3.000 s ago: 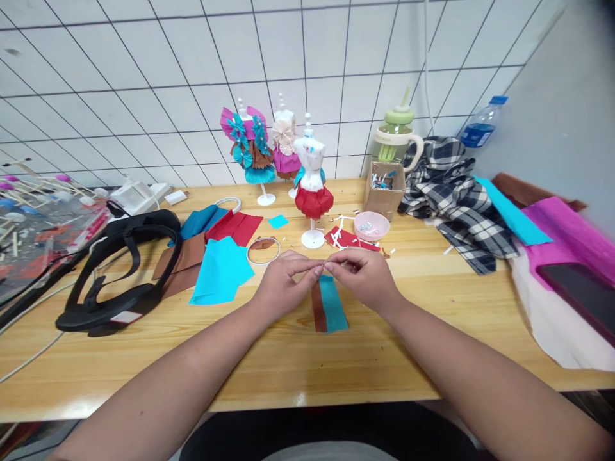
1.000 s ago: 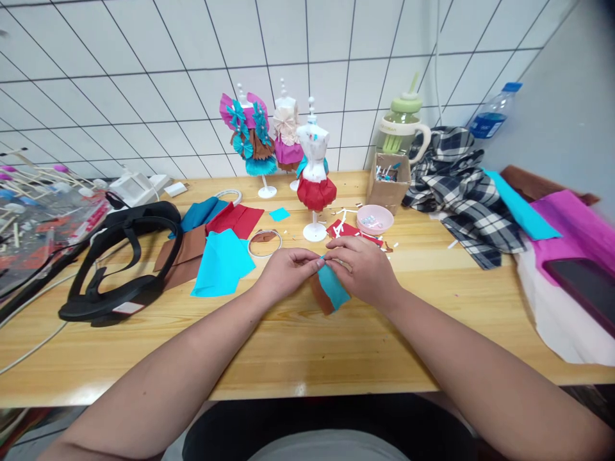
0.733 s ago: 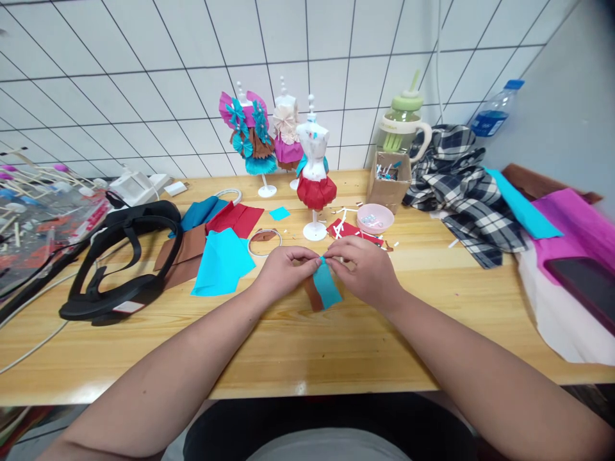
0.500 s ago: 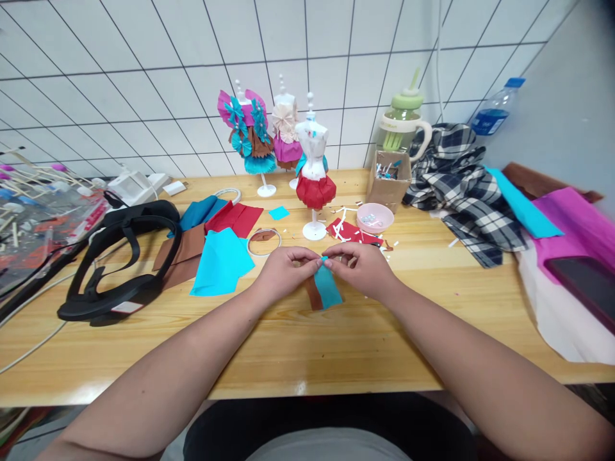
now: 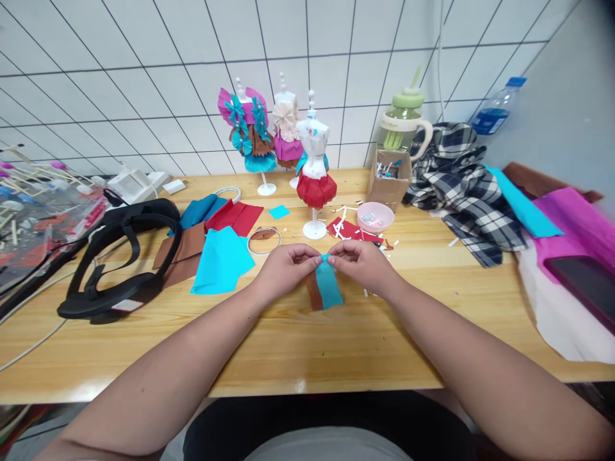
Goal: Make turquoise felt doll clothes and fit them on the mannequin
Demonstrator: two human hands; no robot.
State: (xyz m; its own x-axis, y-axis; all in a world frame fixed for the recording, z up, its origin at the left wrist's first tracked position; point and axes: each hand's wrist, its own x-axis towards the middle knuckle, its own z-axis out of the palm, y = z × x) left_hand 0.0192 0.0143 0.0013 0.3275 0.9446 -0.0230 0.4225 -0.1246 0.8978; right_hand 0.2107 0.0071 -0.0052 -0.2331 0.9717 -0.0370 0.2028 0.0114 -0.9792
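Three mannequins (image 5: 246, 131) (image 5: 285, 128) (image 5: 314, 163), two hands (image 5: 287, 269) (image 5: 366, 266), one teal-brown paper strip (image 5: 327, 291), one pink bowl (image 5: 375, 218), one headset (image 5: 134, 291)

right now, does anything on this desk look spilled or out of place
Small white paper scraps lie scattered loose on the table beside the pink dish and red paper, like offcuts left where they fell. A plaid cloth sits crumpled at the back right. Nothing looks damaged.

wooden table (image 5: 336, 346) across the frame. left: black headset (image 5: 120, 262), cable (image 5: 29, 349). centre left: paper sheets (image 5: 221, 259), tape ring (image 5: 264, 241). centre: blue-brown strip (image 5: 327, 291). upper centre: three mannequins (image 5: 313, 137), pink bowl (image 5: 375, 216), box (image 5: 388, 182), mug (image 5: 403, 125). right: plaid cloth (image 5: 466, 186), pink paper (image 5: 571, 224).
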